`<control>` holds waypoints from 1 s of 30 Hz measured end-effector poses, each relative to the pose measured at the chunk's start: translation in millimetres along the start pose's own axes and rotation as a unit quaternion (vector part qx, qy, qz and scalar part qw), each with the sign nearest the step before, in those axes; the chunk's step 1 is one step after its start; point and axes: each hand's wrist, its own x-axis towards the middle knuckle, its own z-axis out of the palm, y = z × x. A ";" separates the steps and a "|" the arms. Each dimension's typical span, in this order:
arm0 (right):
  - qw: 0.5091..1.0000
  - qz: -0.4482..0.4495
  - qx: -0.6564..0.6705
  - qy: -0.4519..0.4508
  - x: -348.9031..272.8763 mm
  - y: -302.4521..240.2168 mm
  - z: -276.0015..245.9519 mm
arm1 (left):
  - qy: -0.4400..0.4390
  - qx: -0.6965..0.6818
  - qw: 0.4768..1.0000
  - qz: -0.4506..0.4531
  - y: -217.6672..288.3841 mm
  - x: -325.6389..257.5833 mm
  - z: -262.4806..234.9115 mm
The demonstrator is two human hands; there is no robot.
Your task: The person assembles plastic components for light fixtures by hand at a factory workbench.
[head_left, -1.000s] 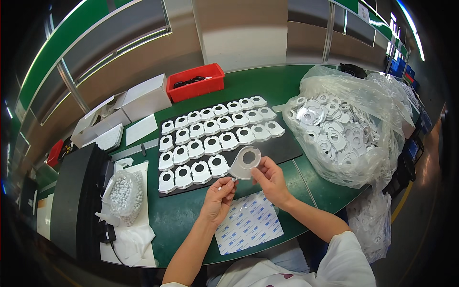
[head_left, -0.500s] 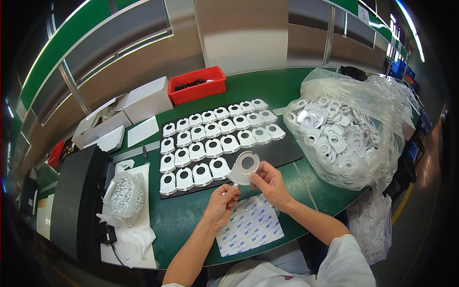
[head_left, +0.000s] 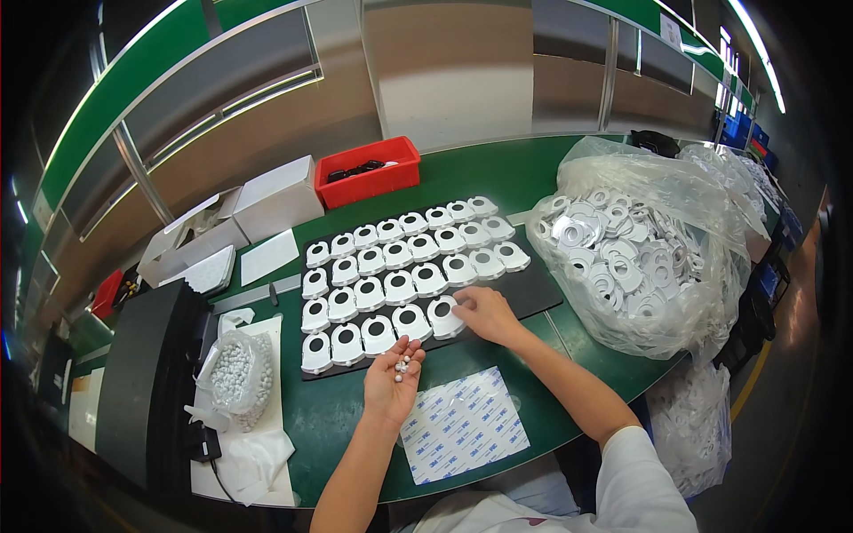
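My left hand (head_left: 392, 380) is turned palm up with its fingers cupped, and several small white beads (head_left: 402, 368) lie in it. My right hand (head_left: 487, 315) pinches the right edge of a flat white plate (head_left: 443, 327) with a large round hole. That plate lies at the right end of the nearest row on a black mat (head_left: 524, 289). Rows of similar white plates (head_left: 399, 286) cover most of the mat. Just in front of my hands, a printed sheet of blue-marked backing paper (head_left: 466, 432) rests on the bench.
Loose white plates fill a large clear plastic bag (head_left: 711, 258) at the right. On the left stand a bag of white beads (head_left: 238, 373) and a stack of black sheets (head_left: 147, 382). A red bin (head_left: 371, 181) and white cardboard boxes (head_left: 275, 197) stand at the back.
The white plate has gone from the air onto the mat, at the end of the nearest row. My left hand has turned palm up, showing the beads.
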 end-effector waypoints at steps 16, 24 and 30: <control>0.840 0.161 -0.356 0.376 -60.9 115.7 -197.3 | -0.055 0.074 0.995 -0.026 -28.5 -8.2 13.3; 0.852 0.243 -0.332 0.324 -96.9 101.3 -204.9 | -0.012 0.118 0.993 0.015 -28.2 -14.5 26.0; 0.864 0.174 -0.314 0.352 -112.4 77.4 -208.7 | -0.054 0.113 0.992 0.015 -21.8 -9.3 19.4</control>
